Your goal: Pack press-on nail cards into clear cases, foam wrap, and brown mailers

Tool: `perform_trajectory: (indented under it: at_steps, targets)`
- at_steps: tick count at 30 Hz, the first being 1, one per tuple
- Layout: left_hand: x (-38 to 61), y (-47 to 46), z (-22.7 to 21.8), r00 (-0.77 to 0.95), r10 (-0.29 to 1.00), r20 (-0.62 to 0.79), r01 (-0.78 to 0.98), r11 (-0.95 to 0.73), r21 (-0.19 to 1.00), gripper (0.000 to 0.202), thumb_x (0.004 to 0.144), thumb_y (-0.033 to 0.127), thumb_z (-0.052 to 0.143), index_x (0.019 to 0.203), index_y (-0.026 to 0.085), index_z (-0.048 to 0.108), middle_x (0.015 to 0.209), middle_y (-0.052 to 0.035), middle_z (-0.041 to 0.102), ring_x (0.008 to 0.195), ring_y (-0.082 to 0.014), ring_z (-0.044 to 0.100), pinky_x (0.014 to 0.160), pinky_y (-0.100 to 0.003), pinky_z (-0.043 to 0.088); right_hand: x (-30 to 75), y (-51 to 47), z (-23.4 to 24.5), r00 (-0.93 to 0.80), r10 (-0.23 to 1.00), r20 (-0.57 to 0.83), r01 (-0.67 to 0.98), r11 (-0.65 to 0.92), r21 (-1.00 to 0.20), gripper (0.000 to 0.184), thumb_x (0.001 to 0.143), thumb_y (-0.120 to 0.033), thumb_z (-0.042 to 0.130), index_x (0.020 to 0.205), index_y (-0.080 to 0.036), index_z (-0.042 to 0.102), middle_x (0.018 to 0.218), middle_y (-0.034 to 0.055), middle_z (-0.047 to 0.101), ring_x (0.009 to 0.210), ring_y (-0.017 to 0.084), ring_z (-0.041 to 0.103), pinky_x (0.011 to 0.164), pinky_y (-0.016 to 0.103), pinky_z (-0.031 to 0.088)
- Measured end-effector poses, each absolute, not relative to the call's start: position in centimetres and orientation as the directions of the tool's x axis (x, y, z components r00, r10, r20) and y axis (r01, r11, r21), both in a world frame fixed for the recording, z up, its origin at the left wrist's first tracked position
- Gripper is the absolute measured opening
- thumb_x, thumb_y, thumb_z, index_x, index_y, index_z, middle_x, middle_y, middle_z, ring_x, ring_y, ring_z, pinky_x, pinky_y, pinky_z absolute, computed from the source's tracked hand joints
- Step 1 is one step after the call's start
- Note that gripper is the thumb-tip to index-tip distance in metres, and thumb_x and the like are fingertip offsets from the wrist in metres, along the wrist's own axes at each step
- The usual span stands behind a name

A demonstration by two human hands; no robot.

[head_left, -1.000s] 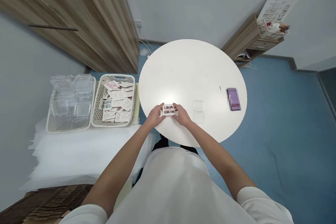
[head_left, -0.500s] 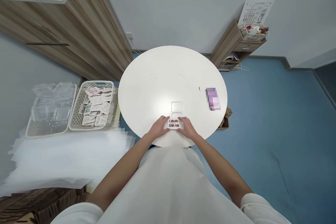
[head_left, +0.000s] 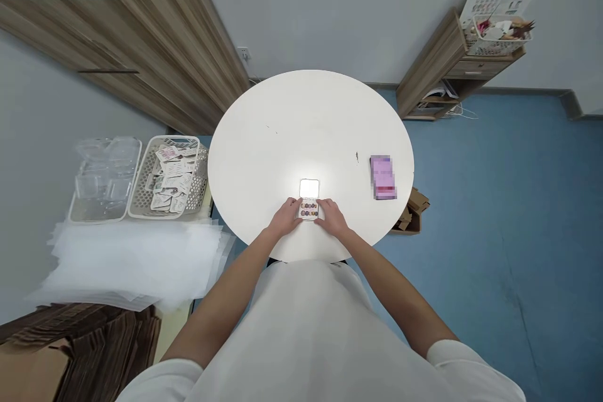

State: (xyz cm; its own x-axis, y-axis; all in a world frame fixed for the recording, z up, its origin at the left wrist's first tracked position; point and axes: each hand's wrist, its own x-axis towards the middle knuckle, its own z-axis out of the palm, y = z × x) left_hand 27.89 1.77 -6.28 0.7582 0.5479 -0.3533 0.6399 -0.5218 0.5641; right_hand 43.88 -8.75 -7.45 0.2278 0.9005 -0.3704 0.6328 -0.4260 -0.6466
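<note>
A small clear plastic case lies on the white oval table with its hinged lid tipped back, bright with glare. In its base sits a white card of press-on nails, two rows of dark, pinkish and yellowish pieces. My left hand grips the left side of the case base, thumb at the near corner and fingers at the far one. My right hand holds the right side in the same way. The exact fingertip contact is too small to make out.
On the white table a blurred purple phone-like object lies at right. To the left stand a basket of packets, a bin of clear cases and stacked translucent sheets. A cardboard-filled box is on the floor.
The card of nails has moved from in front of the open case into its base, with both hands still at its sides. The view has shifted slightly.
</note>
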Motion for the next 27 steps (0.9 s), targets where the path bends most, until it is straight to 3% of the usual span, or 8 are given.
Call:
perform_trajectory:
  at_steps: [10, 15, 20, 27]
  targets:
    - [27.5, 1.5, -7.3, 0.767, 0.530, -0.362, 0.623, -0.483, 0.615, 0.067, 0.072, 0.022, 0.054, 0.131, 0.025, 0.024, 0.115, -0.0083, 0.039, 0.098, -0.0203, 0.050, 0.076, -0.031, 0.044, 44.0, -8.5, -7.6, 0.236, 0.879, -0.414, 0.644, -0.460, -0.611, 0.062, 0.066, -0.023, 0.063, 0.122, -0.026, 0.037, 0.114, 0.0050, 0.042, 0.104, 0.020, 0.044, 0.075, 0.031, 0.043]
    - [27.2, 1.5, -7.3, 0.741, 0.551, -0.384, 0.634, -0.382, 0.673, 0.074, 0.071, 0.021, 0.055, 0.135, 0.023, 0.018, 0.118, -0.0097, 0.039, 0.096, -0.0190, 0.051, 0.078, -0.032, 0.044, 43.9, -8.9, -7.3, 0.256, 0.876, -0.410, 0.592, -0.477, -0.650, 0.068, 0.063, -0.023, 0.065, 0.124, -0.025, 0.036, 0.117, 0.0053, 0.042, 0.109, 0.021, 0.042, 0.083, 0.034, 0.042]
    - [26.9, 1.4, -7.5, 0.605, 0.650, -0.460, 0.687, -0.135, 0.714, 0.056, 0.072, 0.018, 0.052, 0.126, 0.018, 0.035, 0.108, -0.0089, 0.050, 0.084, -0.0141, 0.054, 0.078, -0.030, 0.045, 43.8, -9.7, -7.6, 0.319, 0.828, -0.462, 0.306, -0.551, -0.776, 0.069, 0.064, -0.018, 0.062, 0.127, -0.023, 0.032, 0.111, 0.0057, 0.049, 0.093, 0.015, 0.051, 0.082, 0.033, 0.044]
    - [27.0, 0.6, -7.8, 0.591, 0.640, -0.491, 0.583, 0.082, 0.809, 0.028, 0.072, 0.019, 0.047, 0.097, 0.019, 0.059, 0.084, -0.0013, 0.059, 0.074, -0.0126, 0.055, 0.073, -0.028, 0.045, 43.5, -9.3, -7.8, 0.376, 0.757, -0.534, 0.033, -0.587, -0.809, 0.061, 0.064, -0.010, 0.055, 0.122, -0.019, 0.042, 0.104, 0.0058, 0.054, 0.077, 0.010, 0.055, 0.074, 0.029, 0.047]
